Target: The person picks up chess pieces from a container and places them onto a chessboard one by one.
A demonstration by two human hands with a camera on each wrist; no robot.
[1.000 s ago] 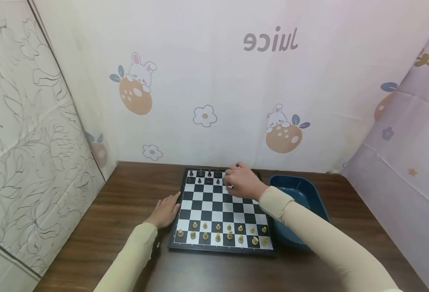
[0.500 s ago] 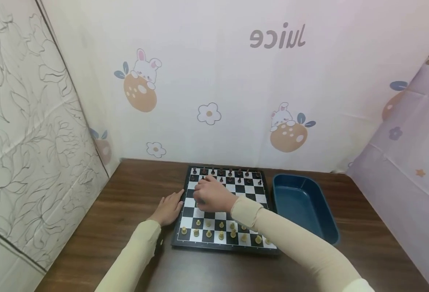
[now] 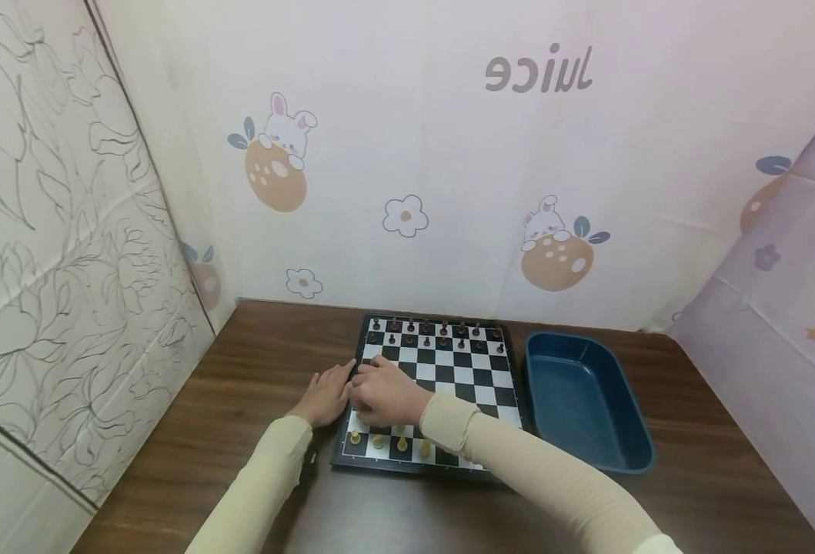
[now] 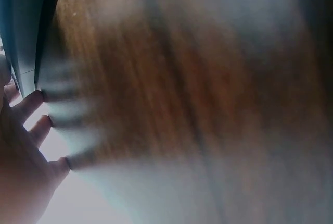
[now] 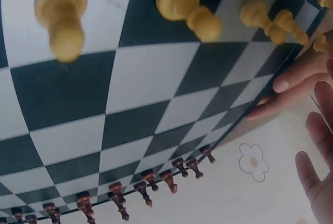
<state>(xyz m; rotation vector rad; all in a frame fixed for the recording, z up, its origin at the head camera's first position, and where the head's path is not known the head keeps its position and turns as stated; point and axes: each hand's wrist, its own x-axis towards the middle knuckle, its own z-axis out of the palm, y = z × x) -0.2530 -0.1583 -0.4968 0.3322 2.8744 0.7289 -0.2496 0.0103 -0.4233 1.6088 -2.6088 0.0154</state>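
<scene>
Head view first: nearest the person, the light chess pieces (image 3: 379, 442) stand in their rows along the near edge of the chessboard (image 3: 497, 385). Just past them the right hand (image 3: 382, 392) lies low over the near-left squares, knuckles up and fingers bent downward; I cannot tell from here whether anything is pinched under them. In the right wrist view those fingers (image 5: 317, 146) look spread and loose, with nothing visibly between them, and the light pawns (image 5: 182, 2) stand just behind the hand, toward the person.

The left hand (image 3: 325, 394) rests flat on the wooden table (image 3: 241, 369), fingers straight, their tips against the board's left edge, right beside the right hand. The left wrist view is blurred but shows extended fingertips (image 4: 44, 125) and nothing held.

So the right hand is the one over the board; the light rows are closest to it, while the dark pieces (image 3: 424, 332) line the far edge, well apart. The blue bin (image 3: 629, 450) sits to the board's right.
</scene>
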